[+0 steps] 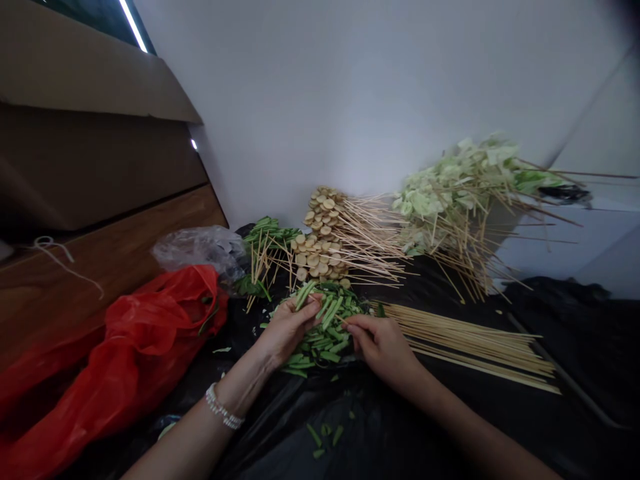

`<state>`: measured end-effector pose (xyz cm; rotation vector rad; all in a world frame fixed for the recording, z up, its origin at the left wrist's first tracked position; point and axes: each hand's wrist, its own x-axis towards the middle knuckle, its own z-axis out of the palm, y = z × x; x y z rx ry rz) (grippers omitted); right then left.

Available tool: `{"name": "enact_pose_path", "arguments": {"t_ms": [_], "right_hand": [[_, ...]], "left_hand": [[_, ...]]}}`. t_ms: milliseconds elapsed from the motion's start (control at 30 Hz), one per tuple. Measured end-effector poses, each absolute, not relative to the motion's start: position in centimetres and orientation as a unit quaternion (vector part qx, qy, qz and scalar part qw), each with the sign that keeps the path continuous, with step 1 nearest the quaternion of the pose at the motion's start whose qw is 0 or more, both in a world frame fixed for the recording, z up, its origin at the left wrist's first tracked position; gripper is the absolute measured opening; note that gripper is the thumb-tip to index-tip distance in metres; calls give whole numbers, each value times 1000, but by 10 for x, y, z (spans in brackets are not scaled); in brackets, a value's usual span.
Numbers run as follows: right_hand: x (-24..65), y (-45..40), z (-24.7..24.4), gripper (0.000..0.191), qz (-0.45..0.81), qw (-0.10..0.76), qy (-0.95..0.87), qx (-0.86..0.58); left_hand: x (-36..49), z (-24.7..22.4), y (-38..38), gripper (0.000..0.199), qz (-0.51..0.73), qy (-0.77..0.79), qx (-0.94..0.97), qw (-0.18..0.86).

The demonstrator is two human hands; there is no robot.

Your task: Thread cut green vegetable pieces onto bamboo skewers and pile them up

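Cut green bean pieces [323,347] lie heaped on black plastic. Over this heap, my left hand [290,327] pinches a few green bean pieces [306,293] between thumb and fingers. To its right, my right hand [377,340] is closed on a thin wooden skewer, whose tip points toward the left hand. Loose bare skewers [475,343] lie side by side to the right of the right hand. Behind the heap are skewered round slices [320,257], stacked with their sticks toward the right. Skewered green beans [270,233] sit left of the slices.
Skewered pale green leaves [460,180] are piled at the back right against the white wall [320,100]. A red plastic bag [145,333] and a clear bag [200,250] lie on the left. Several bean scraps [325,437] are scattered in front on the black plastic [280,427].
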<state>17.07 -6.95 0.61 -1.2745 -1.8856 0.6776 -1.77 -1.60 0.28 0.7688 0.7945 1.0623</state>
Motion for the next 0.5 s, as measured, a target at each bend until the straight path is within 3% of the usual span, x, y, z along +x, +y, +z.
{"name": "enact_pose_path", "arguments": {"t_ms": [167,367,500], "right_hand": [[170,-71,4,25,217,385,-755,-485],[173,-67,3,27,366,342,-712,-493],[174,-69,-3,26,159,335,-777,-508]], "left_hand": [[-21,4,-11,26,514,353,309,718],[-21,3,-11,21,488,359,305,735],[-20,2,-12,26,488,390,321,712]]}}
